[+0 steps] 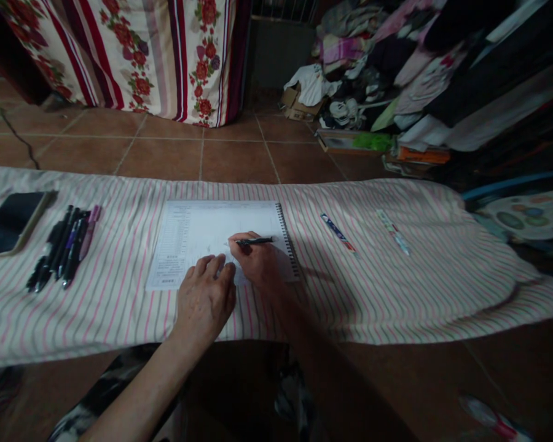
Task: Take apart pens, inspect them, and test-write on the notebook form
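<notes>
A spiral-bound notebook [198, 236] lies open on a striped ironing board [396, 294], its wire binding at the right. My right hand [258, 264] is closed round a black pen [254, 241], the tip resting on the page. My left hand [206, 298] lies flat on the lower part of the page, fingers stretched out, beside the right hand.
Several dark pens [64, 245] lie in a row at the left, next to a phone [11, 221]. Two more pens [338, 233] [393, 231] lie right of the notebook. A floral cloth [133, 55], a clothes pile [396, 67] and a paint palette [529, 218] stand beyond.
</notes>
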`<state>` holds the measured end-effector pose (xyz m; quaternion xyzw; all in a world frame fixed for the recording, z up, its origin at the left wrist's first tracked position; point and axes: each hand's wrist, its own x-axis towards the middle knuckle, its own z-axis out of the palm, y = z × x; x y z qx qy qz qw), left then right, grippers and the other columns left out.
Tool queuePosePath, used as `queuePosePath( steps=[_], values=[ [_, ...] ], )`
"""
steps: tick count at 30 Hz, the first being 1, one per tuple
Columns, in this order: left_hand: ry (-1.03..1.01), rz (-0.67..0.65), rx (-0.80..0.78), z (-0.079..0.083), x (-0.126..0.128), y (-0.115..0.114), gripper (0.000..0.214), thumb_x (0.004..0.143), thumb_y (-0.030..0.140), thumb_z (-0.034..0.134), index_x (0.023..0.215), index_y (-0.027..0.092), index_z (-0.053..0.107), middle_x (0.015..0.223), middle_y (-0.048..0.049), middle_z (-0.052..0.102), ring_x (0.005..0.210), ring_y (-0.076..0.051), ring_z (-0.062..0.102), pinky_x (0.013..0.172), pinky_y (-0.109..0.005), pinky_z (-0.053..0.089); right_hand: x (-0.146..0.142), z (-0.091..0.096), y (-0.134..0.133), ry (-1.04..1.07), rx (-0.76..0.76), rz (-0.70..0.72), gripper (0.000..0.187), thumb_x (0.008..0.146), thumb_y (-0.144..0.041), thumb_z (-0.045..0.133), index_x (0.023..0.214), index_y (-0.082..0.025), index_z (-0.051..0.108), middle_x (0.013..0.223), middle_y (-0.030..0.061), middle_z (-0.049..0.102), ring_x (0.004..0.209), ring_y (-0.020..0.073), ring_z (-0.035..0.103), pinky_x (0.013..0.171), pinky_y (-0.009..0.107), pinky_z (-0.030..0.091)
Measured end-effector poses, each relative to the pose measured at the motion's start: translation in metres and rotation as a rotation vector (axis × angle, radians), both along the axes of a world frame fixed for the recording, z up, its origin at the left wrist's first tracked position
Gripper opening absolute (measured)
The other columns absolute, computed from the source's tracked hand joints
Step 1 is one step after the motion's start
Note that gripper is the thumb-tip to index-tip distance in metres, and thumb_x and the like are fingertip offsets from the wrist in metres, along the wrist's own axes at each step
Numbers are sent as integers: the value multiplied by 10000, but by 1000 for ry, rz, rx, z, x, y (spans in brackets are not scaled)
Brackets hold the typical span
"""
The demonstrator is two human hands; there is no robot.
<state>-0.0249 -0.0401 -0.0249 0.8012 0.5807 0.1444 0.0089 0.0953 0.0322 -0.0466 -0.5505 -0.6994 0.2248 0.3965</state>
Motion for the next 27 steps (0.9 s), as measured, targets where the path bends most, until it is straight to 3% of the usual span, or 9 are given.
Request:
queuePosePath(
  steps=[10,13,16,20,27],
  values=[
    [33,11,-7,2,1,0,250,830,192,463,1027,182,616,1138,-85,618,1009,-267,523,809,-405,464,-2,1,-2,-87,28,18,149,811,-209,498,727,-213,621,764,22,666,699,133,621,696,220,459],
    [50,11,-7,3,2,2,239,819,191,472,1004,183,623,1123,-75,623,974,-258,531,803,-394,465,-2,4,-5,-62,-19,64,130,809,-221,511,738,-209,619,747,13,664,676,130,622,681,215,457],
    [53,5,16,2,2,3,237,823,199,467,991,193,634,1091,-69,635,959,-256,538,795,-391,463,1,8,-8,5,-68,3,147,834,-290,505,784,-205,614,729,16,674,662,135,634,648,213,458],
    [34,12,76,0,3,4,260,836,240,463,1013,191,648,1063,-73,649,930,-261,547,766,-384,462,13,9,-15,-13,13,-151,257,881,-350,415,805,-176,588,772,67,681,728,160,642,702,239,465],
    [31,49,130,1,9,4,269,854,296,446,958,187,668,1015,-72,660,905,-263,547,748,-369,449,38,10,-42,2,131,-145,250,901,-323,381,912,-148,560,861,97,665,785,172,626,747,278,472]
  ],
)
